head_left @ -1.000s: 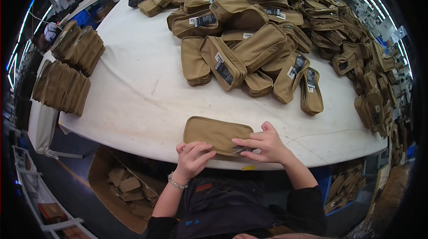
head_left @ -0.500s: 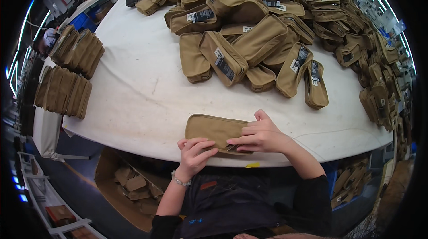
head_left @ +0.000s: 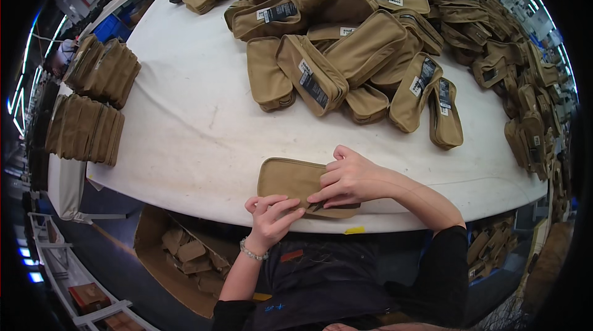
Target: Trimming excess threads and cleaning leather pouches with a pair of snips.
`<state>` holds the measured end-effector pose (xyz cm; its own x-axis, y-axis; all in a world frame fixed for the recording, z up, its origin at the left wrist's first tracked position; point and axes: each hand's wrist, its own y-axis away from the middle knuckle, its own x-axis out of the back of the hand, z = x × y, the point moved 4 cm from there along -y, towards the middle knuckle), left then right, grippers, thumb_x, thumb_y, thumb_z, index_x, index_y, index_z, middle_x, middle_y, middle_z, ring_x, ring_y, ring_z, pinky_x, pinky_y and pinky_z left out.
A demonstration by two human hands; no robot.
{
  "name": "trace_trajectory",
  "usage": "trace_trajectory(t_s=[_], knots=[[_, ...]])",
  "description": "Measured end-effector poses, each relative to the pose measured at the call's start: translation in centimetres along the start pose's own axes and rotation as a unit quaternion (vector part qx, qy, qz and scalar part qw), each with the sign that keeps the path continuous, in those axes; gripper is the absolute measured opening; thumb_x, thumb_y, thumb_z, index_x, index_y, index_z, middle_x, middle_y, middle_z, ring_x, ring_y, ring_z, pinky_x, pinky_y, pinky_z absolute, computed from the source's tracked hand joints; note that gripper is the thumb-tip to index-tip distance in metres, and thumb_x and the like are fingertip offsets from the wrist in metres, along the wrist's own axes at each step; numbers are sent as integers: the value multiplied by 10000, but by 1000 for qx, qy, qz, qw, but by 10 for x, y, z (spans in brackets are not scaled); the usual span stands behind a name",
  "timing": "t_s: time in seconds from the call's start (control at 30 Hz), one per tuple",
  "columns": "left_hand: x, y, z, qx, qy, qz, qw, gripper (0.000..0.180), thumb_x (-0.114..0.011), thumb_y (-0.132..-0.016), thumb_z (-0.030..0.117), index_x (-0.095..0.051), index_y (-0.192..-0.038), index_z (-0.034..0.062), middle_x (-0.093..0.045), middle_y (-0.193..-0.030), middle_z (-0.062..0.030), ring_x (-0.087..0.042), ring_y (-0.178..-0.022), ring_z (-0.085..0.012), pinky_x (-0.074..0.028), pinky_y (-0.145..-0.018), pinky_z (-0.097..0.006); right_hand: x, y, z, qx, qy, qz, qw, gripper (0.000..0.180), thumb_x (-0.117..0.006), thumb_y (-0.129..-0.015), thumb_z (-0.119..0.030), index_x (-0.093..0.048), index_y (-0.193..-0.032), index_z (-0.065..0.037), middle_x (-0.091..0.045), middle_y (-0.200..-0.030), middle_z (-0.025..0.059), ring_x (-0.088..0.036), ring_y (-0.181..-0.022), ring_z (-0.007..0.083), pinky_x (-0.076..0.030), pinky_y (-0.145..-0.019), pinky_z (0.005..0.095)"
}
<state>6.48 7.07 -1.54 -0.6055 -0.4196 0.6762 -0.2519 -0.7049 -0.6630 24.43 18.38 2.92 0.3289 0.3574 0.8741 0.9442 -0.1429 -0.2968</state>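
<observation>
Right hand (head_left: 349,178) pressed flat over the near end of a tan pouch (head_left: 290,180), fingers curled down on its lower edge, pinning it to the tabletop (head_left: 191,127); left hand (head_left: 270,215) at the same edge from below, fingertips pinched narrowly on the seam or zipper line, though the exact thing between them too small to tell. Pouch lying flat at the near rim of the white tabletop, just in front of the body. Step in hand, by the look of it: closing or checking the pouch's near edge. Next move likely calling for a steady pin from the right and a clean pull along the edge from the left, without dragging the pouch off the rim. Further out, a big heap of like tan pouches (head_left: 370,41) across the far and right side, well apart from the one in work; two neat stacks of flat pouches (head_left: 92,102) at the left edge; a cardboard box (head_left: 185,257) of pieces below the rim. Against half a second ago: same grip on both sides, pouch in the same place, hands barely shifted, head tipped slightly so the heap sits higher.
</observation>
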Motion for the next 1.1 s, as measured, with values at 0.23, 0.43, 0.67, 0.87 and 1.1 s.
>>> trace_trajectory(t_s=[0.23,0.43,0.67,0.87,1.1], knots=[[-2,2,0,2,-3,-10,1000,302,-766,-595,108,-761,-862,249,-681,-989,76,-556,-948,-159,-281,-877,-354,3,-4,2,5,-8,-40,999,234,-718,-810,-368,-716,-1024,-274,-534,-725,-63,-558,-713,124,-323,-674,326],[-1,2,1,6,0,-12,1000,288,-759,-595,111,-764,-853,240,-680,-987,76,-558,-934,-155,-278,-877,-359,1,-5,4,24,-24,-22,999,237,-716,-821,-355,-719,-1046,-281,-496,-687,-69,-511,-660,119,-306,-640,306],[-3,1,-2,1,-5,-8,1000,286,-761,-598,120,-764,-854,247,-681,-982,78,-560,-910,-154,-283,-854,-358,-2,-5,11,27,-64,-35,997,244,-713,-824,-368,-720,-1056,-293,-504,-708,-78,-510,-669,114,-305,-643,306],[-3,1,-3,0,-11,-11,1000,291,-771,-592,131,-759,-851,262,-679,-975,82,-559,-891,-154,-296,-821,-351,2,-6,12,28,-36,-31,998,250,-712,-820,-380,-720,-1057,-302,-500,-711,-76,-498,-663,112,-303,-637,316],[-3,1,-2,1,-5,-12,1000,283,-765,-596,141,-759,-851,265,-677,-967,79,-557,-883,-153,-294,-831,-350,2,-7,6,29,36,-15,999,253,-726,-762,-399,-702,-1000,-317,-521,-730,-75,-539,-712,122,-364,-714,354]])
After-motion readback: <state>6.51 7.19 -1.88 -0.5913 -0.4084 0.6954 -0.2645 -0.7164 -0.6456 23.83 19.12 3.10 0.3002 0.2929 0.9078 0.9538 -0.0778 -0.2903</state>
